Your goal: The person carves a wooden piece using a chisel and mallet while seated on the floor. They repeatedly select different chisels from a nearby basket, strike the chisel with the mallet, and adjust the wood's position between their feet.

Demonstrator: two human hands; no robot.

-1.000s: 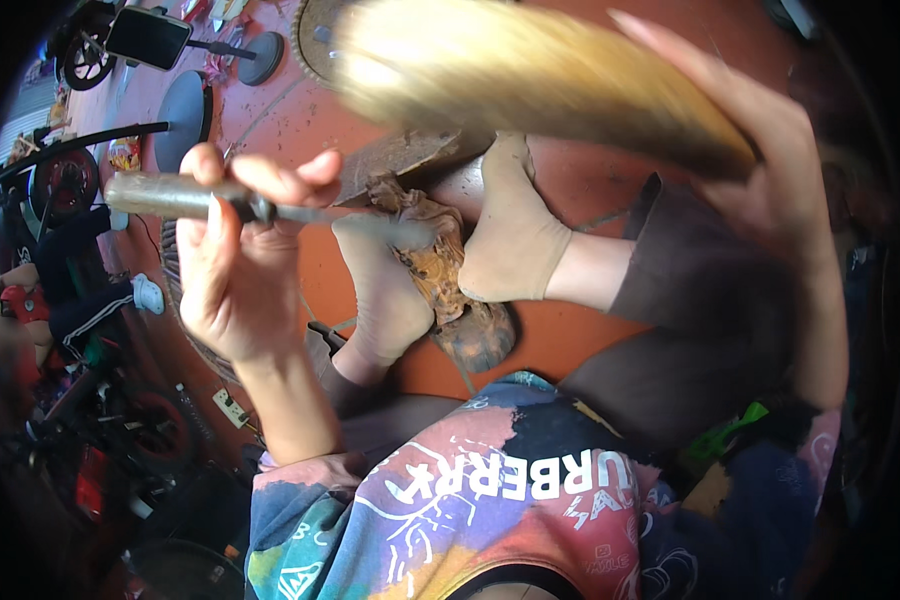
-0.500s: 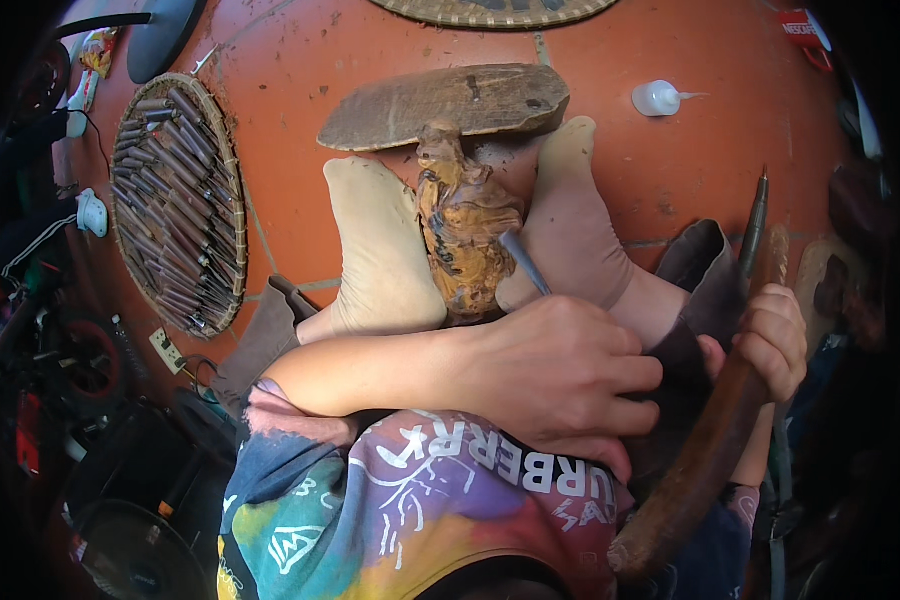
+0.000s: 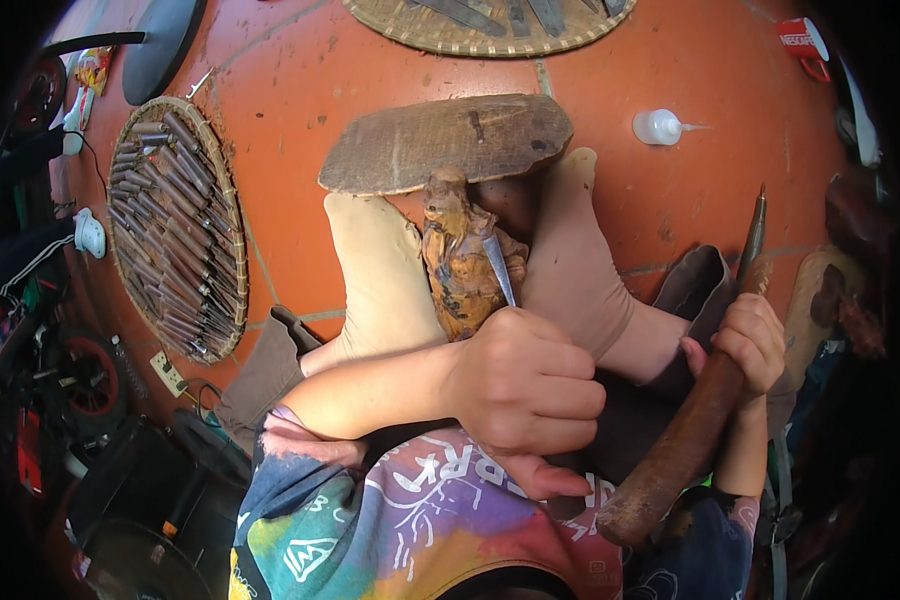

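A brown, knotty wood carving (image 3: 455, 265) stands between my two socked feet. My left hand (image 3: 530, 385) is closed around a chisel (image 3: 500, 270); its grey blade points up and away, its tip over the carving's right side, and contact is unclear. The handle is mostly hidden in the fist. On the right, my right hand (image 3: 753, 342) grips a curved wooden club (image 3: 675, 455). Its thick end hangs low, near my lap, and a dark pointed part rises past the fingers. Behind the carving lies a worn wooden board (image 3: 440, 140).
A woven tray (image 3: 232, 190) of chisels with dark handles sits at the left. Another woven tray (image 3: 420, 40) with flat pieces is at the far edge. A white squeeze bottle (image 3: 658, 127) and a red mug (image 3: 802, 40) stand on the tiled floor (image 3: 300, 90); a power strip (image 3: 167, 373) lies left.
My left hand has shifted left, and the chisel's blade has swung across onto the carving's right side. The right hand still holds the club. The whole view has tilted slightly, showing more of the far tray.
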